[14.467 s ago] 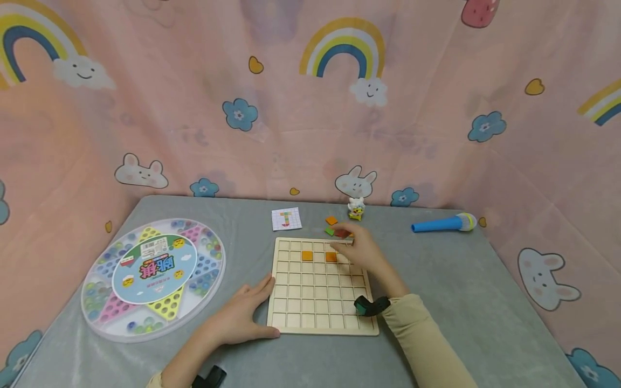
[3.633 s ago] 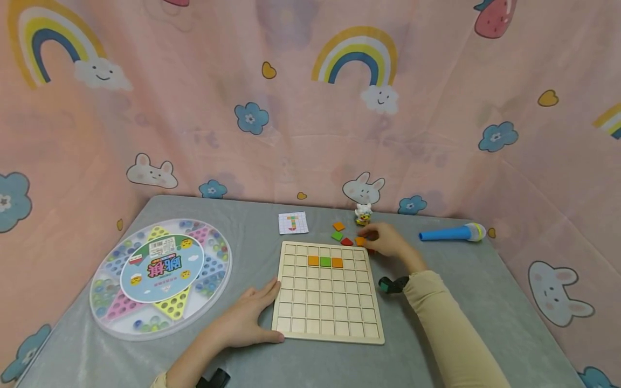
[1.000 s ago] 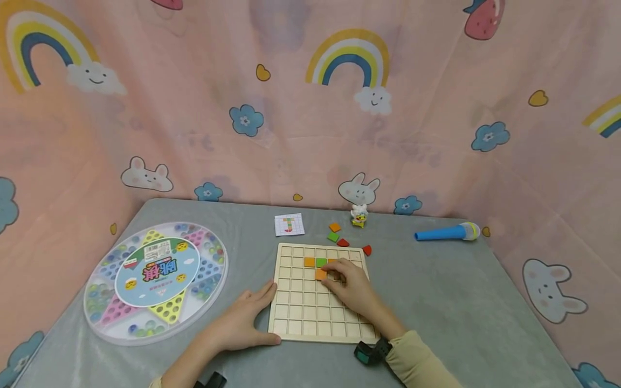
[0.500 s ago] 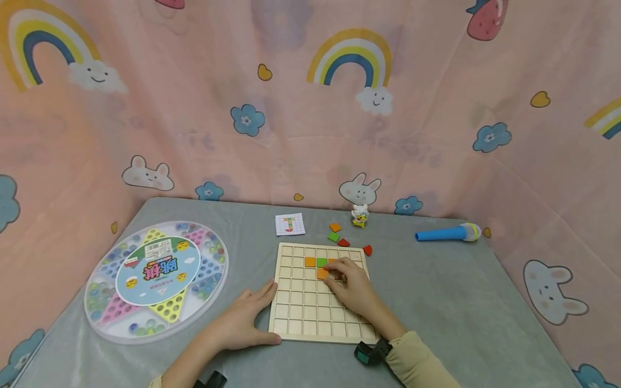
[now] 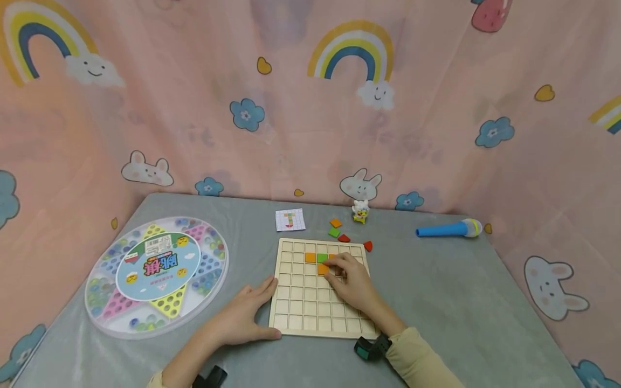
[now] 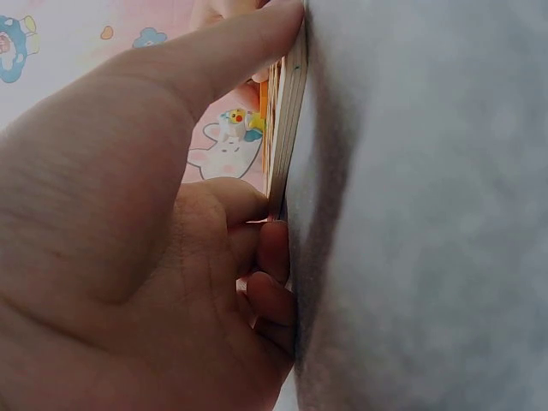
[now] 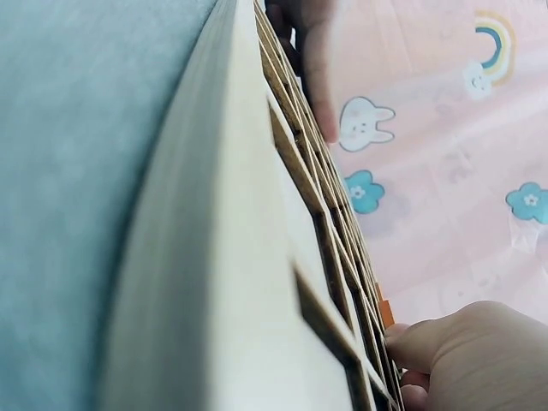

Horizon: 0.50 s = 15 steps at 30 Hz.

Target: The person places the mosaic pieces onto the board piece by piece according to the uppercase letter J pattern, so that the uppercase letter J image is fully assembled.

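The right hand [image 5: 356, 283] pinches an orange tile [image 5: 322, 269] at 12 o'clock from the centre of the grid board [image 5: 303, 308]. The tile looks light, stiff and perhaps slick, best held by opposite edges. The left hand [image 5: 241, 318], fingers outstretched, steadies the board's 9 o'clock side; its rim seems sturdy. Farther toward 9 o'clock, a game disc [image 5: 157, 310] bears large Chinese characters and a white label [image 5: 158, 245], its print too small to read.

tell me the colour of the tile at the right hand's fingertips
Orange; that tile shows best in the head view.
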{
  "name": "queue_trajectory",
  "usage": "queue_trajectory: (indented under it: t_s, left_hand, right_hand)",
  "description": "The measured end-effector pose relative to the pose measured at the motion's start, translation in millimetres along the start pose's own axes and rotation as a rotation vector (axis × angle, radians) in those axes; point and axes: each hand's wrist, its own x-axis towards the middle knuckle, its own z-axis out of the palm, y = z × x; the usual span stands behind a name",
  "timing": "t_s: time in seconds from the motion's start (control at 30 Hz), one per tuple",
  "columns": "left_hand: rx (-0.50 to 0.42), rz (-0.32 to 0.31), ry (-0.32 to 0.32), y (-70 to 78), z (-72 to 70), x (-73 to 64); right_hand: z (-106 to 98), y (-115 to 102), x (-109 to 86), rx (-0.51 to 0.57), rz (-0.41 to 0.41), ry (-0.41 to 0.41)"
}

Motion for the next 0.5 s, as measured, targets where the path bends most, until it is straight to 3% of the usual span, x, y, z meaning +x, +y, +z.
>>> queue_trajectory:
  t_s: [0.5]
  left_hand:
    - [0.001, -0.012, 0.0, -4.0, 2.6, 3.9]
  right_hand:
    - [-1.9, -3.2, 2.1, -0.016, 0.02, -0.009]
